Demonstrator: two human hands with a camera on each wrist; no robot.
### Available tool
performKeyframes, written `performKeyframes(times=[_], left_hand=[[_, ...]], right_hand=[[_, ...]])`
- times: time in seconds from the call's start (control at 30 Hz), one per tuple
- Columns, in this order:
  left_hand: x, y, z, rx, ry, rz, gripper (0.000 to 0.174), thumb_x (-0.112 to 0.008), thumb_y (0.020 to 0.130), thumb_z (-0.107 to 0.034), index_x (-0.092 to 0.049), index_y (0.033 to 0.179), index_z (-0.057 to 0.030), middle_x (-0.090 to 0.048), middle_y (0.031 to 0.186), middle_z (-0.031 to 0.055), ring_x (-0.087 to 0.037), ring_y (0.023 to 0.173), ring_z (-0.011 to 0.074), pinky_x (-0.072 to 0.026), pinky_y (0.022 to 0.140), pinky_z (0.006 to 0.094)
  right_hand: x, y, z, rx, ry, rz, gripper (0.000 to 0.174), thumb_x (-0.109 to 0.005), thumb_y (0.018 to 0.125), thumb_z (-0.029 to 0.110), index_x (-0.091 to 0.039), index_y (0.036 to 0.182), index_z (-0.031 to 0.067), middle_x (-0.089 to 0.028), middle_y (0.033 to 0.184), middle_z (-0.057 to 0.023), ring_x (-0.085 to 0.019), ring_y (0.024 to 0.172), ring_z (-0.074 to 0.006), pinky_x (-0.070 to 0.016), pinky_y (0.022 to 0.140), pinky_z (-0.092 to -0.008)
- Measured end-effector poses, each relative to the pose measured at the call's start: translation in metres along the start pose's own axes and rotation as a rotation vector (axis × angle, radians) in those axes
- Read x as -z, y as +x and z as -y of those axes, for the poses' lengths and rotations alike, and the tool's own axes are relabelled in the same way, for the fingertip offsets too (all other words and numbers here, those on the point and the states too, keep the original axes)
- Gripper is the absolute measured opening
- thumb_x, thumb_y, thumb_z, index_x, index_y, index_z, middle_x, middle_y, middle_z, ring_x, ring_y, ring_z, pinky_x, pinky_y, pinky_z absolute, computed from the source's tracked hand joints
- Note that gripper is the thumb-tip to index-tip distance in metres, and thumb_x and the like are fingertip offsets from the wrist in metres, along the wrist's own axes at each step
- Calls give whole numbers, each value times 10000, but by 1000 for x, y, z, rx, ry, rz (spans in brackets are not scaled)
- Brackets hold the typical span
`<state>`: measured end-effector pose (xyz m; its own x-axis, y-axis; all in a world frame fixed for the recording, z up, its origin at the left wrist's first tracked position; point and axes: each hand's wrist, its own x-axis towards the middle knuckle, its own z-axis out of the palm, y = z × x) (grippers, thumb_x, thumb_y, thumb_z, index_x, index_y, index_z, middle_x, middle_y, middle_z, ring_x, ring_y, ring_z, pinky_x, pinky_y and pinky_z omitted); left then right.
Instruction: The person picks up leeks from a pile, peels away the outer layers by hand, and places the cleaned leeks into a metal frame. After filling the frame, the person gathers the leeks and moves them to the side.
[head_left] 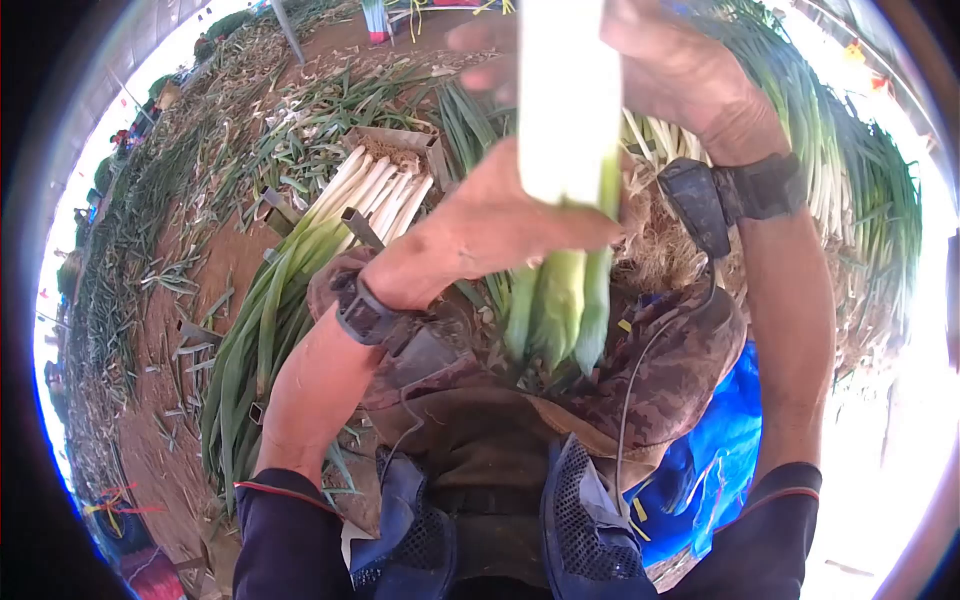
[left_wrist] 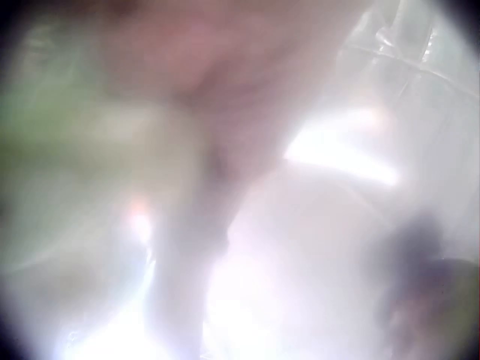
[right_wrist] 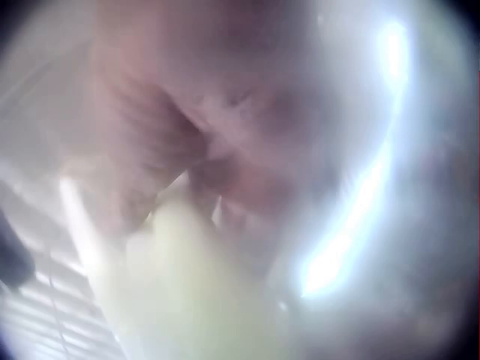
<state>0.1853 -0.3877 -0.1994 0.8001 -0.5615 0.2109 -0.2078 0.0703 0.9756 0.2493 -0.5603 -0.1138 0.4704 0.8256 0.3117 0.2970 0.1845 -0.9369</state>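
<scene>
In the head view, a thick bundle of green onions (head_left: pixel 570 110) stands upright close to the camera, white stalks up and green leaves down. My left hand (head_left: pixel 480 225) grips it low, where white turns to green. Higher up, my right hand (head_left: pixel 685 85) holds the white part from the other side, its fingers showing behind the stalks. The right wrist view, though blurred, has pale stalks (right_wrist: pixel 199 277) against the fingers of my right hand (right_wrist: pixel 202 127). Heavy blur fills the left wrist view, where a hand shape lies beside a green and pale patch.
Left of my lap, more green onions (head_left: pixel 375 190) lie in a metal frame (head_left: pixel 425 150), roots at the far end. A large heap of green onions (head_left: pixel 840 180) lies at the right. Blue plastic sheeting (head_left: pixel 710 450) is beside my leg; leaf scraps (head_left: pixel 290 125) cover the soil.
</scene>
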Motion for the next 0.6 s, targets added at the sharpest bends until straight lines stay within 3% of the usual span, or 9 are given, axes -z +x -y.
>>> performKeyframes(times=[0.03,0.1,0.13,0.17,0.23,0.3,0.43,0.53,0.6], left_hand=[[5,2,14,-82,-86,-64,317,-761,799,-66,-652,1089,0,-718,943,89,-694,806,158,-593,685,296],[27,6,26,-156,12,-190,221,-739,819,-73,-682,1018,4,-718,867,97,-692,716,155,-599,635,305],[38,6,20,-108,62,-210,307,-717,845,-42,-628,1137,-6,-705,957,107,-704,874,217,-588,830,360],[46,5,15,-49,54,-305,293,-703,854,-49,-615,1125,21,-705,926,122,-701,847,214,-583,810,340],[71,9,20,-125,148,-419,233,-704,851,-64,-637,1044,49,-696,868,115,-684,787,196,-571,742,326],[90,6,21,-106,140,-483,198,-702,851,-69,-652,1000,52,-689,847,107,-671,756,185,-558,706,325],[109,11,32,-235,-45,-562,109,-673,838,-51,-643,920,15,-636,807,31,-604,699,114,-487,615,282],[111,10,31,-186,-15,-618,147,-674,833,-37,-636,958,31,-642,839,46,-606,736,117,-493,652,289],[110,9,31,-155,-10,-666,154,-673,832,-32,-637,966,35,-642,831,48,-605,722,119,-492,642,288]], right_hand=[[3,5,-6,-74,-76,-183,946,-741,818,564,-373,1459,-27,-567,1328,-218,-534,1267,-325,-447,1078,-480],[-1,-3,-1,-177,-136,-391,687,-747,870,438,-537,1333,-24,-654,1169,-164,-608,1118,-264,-492,988,-395],[0,5,-30,114,-314,-529,399,-724,879,354,-681,1068,5,-727,976,-120,-712,869,-196,-590,712,-327],[7,-5,-38,124,-310,-525,399,-724,879,354,-681,1068,5,-727,976,-120,-712,869,-196,-590,712,-327],[-9,-31,-40,-216,-652,-521,512,-628,932,500,-677,1074,11,-731,914,-106,-718,806,-191,-585,697,-353],[-27,-37,-64,-544,-593,-453,492,-598,950,497,-707,996,19,-724,862,-101,-716,792,-171,-574,678,-352],[-73,-49,-144,-544,-971,-252,518,-604,918,510,-715,825,12,-695,804,-175,-703,778,-305,-550,709,-422],[-94,-52,-191,-461,-1184,-302,400,-676,868,436,-725,814,43,-659,621,-122,-685,594,-269,-534,648,-384],[-92,-50,-187,-552,-1071,-257,389,-681,856,431,-729,815,48,-664,622,-110,-693,629,-270,-536,669,-384]])
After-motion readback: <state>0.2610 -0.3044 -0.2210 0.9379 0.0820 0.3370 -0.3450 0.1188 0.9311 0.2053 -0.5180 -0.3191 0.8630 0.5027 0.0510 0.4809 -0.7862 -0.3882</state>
